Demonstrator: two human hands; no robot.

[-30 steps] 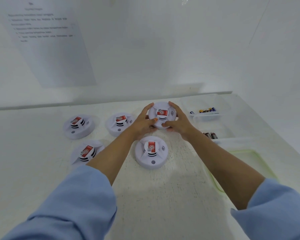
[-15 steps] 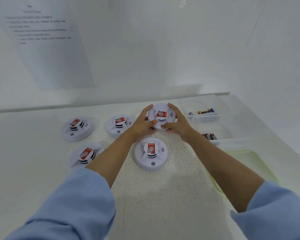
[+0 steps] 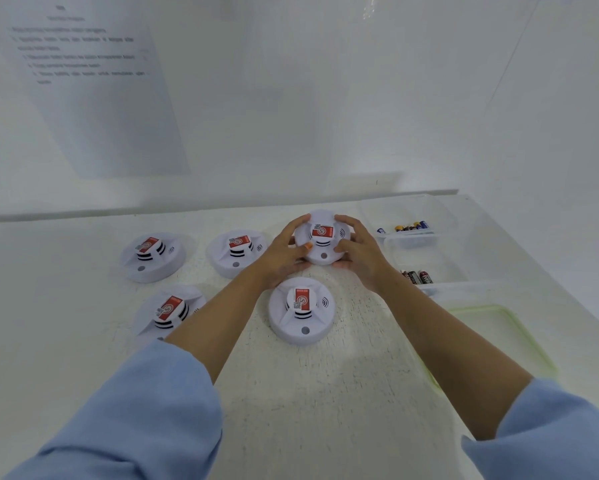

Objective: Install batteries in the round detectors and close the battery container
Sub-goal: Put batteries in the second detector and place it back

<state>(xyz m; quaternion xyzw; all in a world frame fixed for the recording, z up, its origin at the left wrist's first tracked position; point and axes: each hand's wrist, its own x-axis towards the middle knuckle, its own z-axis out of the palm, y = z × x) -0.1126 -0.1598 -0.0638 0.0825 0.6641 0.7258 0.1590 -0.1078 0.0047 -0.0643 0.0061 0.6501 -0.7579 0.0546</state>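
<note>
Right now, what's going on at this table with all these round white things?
A person in blue sleeves holds one round detector between the left hand and right hand, at the far side of the white table. Four more detectors lie label-up nearby, the closest just in front of the held one. To the right, open clear containers hold batteries, more batteries sit closer, and a green-rimmed lid lies on the table.
</note>
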